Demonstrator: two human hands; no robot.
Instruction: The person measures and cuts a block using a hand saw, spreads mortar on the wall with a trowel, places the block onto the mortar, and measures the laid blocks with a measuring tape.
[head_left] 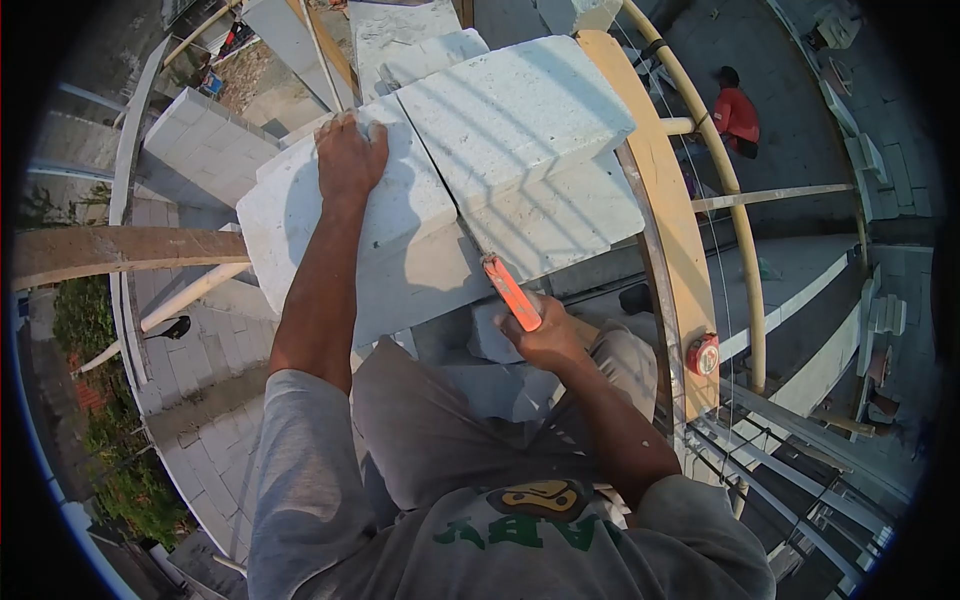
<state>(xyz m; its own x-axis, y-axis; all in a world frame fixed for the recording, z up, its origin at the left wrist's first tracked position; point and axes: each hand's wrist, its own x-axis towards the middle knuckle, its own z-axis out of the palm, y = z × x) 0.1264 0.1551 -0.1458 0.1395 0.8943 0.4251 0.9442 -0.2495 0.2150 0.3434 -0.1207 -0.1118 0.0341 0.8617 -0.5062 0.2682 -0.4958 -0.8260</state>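
Note:
My left hand lies spread on top of a white block, near its far edge. Beside it, across a narrow dark gap, sits a second white block with striped shadows. Both rest on another pale block. My right hand is wrapped round the orange handle of a saw, at the near side of the blocks. The saw's thin blade runs away from me along the gap between the two upper blocks.
A wooden board stands to the right, with a red tape measure at its near end. Bamboo poles curve beyond it. Far below at the right, a person in red crouches. A block wall is at the left.

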